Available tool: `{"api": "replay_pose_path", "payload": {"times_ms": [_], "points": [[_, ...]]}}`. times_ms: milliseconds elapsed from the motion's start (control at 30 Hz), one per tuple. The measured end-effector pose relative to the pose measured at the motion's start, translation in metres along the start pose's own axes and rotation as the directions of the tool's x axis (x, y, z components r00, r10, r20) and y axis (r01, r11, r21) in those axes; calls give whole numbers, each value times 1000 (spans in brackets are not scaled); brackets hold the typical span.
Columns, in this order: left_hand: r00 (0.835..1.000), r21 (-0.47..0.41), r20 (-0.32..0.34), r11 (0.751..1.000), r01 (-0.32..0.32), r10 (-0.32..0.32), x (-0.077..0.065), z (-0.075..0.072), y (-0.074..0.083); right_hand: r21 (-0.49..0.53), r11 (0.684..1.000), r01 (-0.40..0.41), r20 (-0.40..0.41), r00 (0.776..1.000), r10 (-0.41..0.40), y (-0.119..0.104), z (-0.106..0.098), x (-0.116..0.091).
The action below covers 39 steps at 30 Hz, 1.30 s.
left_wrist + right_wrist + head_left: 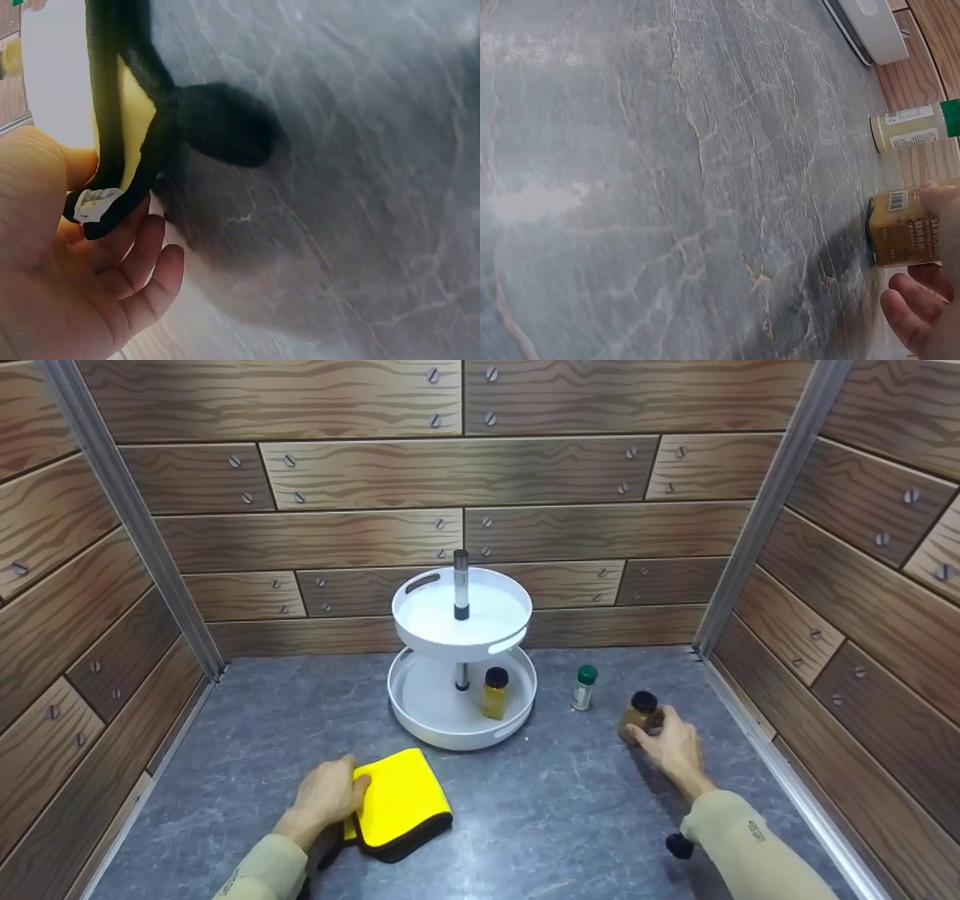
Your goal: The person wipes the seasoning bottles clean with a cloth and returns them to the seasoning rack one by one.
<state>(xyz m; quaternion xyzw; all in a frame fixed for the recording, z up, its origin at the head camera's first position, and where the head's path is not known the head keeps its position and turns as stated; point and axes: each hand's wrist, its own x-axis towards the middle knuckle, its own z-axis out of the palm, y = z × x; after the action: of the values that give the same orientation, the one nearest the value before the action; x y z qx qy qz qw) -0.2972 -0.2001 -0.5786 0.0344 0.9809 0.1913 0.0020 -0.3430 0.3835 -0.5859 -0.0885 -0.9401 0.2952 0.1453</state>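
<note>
My left hand (322, 795) pinches a folded yellow cloth (401, 799) with black edging by its left side, thumb on top. In the left wrist view, the cloth's black border (109, 97) and a small white tag (97, 204) show between thumb and fingers. Over at the right, my right hand (675, 744) grips a squarish seasoning jar (634, 723) with brown contents and a black lid. The right wrist view shows the thumb on the jar's label (904, 229) side and its base close to the tabletop.
A white two-tier round tray stand (461, 741) stands at the middle back, with a black-lidded jar of yellow contents (494, 701) on its lower tier. Between stand and right hand is a green-capped shaker bottle (583, 690). Wood-patterned walls (360, 472) enclose the grey marbled tabletop (555, 810).
</note>
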Motion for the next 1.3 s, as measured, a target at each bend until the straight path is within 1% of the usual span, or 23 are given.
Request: {"api": "replay_pose_path", "payload": {"times_ms": [33,100,200,233,267,367,467,567,700,833,933,1067,1167,1300], "points": [[1000,-39,-12,999,-24,23,6,9,-10,7,1000,3,-3,1000,-3,1,0,0],[1000,-107,-13,994,-15,13,6,7,-10,17,1000,10,-8,1000,-9,2,0,-2],[1000,-203,-22,979,-2,-2,5,5,-8,17,1000,11,-14,1000,-11,3,1,-5],[1000,-222,-27,975,0,-6,5,5,-7,13,1000,9,-15,1000,-9,3,1,-5],[999,-230,-14,973,38,-42,-1,-5,4,11,1000,11,-17,1000,-11,3,1,-6],[998,-253,-21,966,44,-51,-2,-8,9,13,1000,18,-24,1000,-18,2,0,-7],[998,-251,-30,967,44,-53,-1,-10,13,21,999,31,-34,999,-30,1,-1,-9],[998,-229,-63,973,9,-24,-2,-13,17,10,998,59,-47,997,-58,0,-2,-11],[993,-176,-114,983,-52,32,-4,-16,22,4,994,107,-66,992,-106,-3,-2,-14],[986,-156,-154,985,-80,55,-6,-19,28,15,990,142,-85,986,-140,-9,-2,-18],[978,-156,-194,982,-104,73,-7,-23,33,11,986,167,-97,981,-166,-13,-2,-20],[959,-139,-258,978,-154,114,-9,-27,39,14,979,206,-110,973,-203,-18,-2,-23],[948,-123,-287,976,-178,137,-9,-30,43,28,971,235,-118,966,-231,-22,0,-26],[944,-122,-299,976,-181,137,-8,-32,48,42,962,268,-121,958,-261,-30,4,-31]]}}
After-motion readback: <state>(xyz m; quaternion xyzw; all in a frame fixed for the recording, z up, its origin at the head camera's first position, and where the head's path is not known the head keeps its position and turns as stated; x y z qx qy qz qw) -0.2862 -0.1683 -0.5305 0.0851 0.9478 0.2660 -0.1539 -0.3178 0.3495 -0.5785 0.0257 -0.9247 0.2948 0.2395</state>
